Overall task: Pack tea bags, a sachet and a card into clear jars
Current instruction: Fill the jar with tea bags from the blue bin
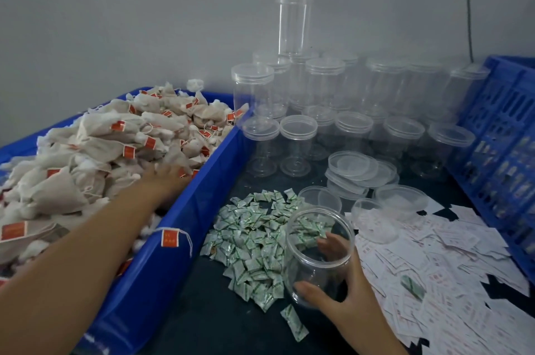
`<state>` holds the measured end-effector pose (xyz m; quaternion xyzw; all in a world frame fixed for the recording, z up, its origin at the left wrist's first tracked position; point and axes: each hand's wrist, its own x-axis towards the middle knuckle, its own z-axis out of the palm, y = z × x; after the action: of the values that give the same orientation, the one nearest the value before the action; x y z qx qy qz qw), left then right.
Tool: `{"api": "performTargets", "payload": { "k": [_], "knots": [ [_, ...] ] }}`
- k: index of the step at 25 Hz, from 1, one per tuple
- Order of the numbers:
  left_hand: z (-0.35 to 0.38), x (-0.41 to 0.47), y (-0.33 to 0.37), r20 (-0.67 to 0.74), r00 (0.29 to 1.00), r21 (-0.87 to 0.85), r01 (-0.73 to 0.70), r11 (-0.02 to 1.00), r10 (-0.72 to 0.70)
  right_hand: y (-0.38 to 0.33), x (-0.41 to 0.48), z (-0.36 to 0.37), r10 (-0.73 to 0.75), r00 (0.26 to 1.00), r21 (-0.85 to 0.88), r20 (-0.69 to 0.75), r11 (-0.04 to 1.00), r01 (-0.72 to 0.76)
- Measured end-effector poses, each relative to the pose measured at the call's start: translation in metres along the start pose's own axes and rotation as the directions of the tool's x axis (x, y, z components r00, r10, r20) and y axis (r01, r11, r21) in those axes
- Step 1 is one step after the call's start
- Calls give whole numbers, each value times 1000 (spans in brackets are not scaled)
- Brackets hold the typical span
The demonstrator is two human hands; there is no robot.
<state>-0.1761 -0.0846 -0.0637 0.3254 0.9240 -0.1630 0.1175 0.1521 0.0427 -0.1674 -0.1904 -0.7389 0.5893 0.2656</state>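
The right hand (344, 288) curled round a smooth, clear jar (309, 265), which sat lidless and tilted just right of the blue plastic bin (202, 181). The left hand (168, 178) lay blurred on the bin's heap of soft, cloth-like tea bags (95, 146) with square red tags; its grip could not be told. Crinkly green-white sachets (252, 239) lay between bin and jar. Thin white cards (434, 268) spread farther right of the bin.
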Motion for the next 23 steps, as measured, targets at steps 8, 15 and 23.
{"api": "performTargets", "payload": {
  "k": [8, 15, 23],
  "knots": [
    [-1, -1, -1, -433, 901, -8, -14, 1000, 9, 3, -1, 0, -5, 1000, -1, -19, 1000, 5],
    [-35, -28, 3, -557, 709, -813, -359, 458, -433, 1, 1, -1, -10, 1000, 32, -1, 999, 10],
    [-99, -102, 62, -369, 910, -705, -405, -582, -187, -2, 1, 0, -15, 1000, 58, 18, 998, 14]
  ]
}}
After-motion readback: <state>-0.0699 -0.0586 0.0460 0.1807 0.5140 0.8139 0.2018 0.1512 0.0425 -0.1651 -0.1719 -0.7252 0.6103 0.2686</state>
